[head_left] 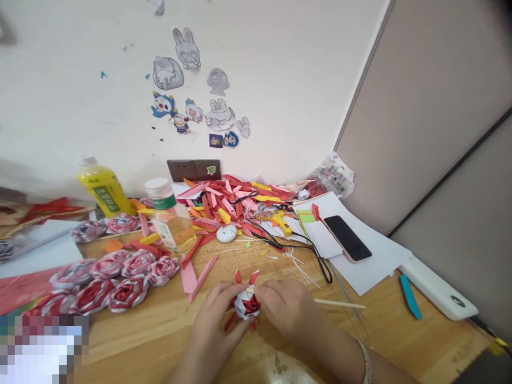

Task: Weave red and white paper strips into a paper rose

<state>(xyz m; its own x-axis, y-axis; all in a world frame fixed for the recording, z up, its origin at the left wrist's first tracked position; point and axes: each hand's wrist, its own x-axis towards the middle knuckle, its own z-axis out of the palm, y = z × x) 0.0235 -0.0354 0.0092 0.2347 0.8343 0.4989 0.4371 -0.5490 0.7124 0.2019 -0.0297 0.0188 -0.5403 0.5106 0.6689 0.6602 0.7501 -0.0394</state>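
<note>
A small red and white folded paper flower (247,305) is held between my two hands above the wooden table, with red strips sticking out at its top and bottom. My left hand (218,314) grips its left side, fingers at the top and thumb below. At the upper right edge, the fingers of my right hand (286,306) are pinched together on the flower's folds. A thin wooden stick (340,303) lies just right of my right hand. Pink folded strips (196,278) rest beyond my left hand.
Finished paper roses (128,293) line the left side, near two bottles (170,218). A pile of coloured strips (228,202) lies against the wall. Right of it are a yellow glue gun (282,223), a phone (348,238), white sheets (360,274), a blue cutter (410,297) and a white device (440,290).
</note>
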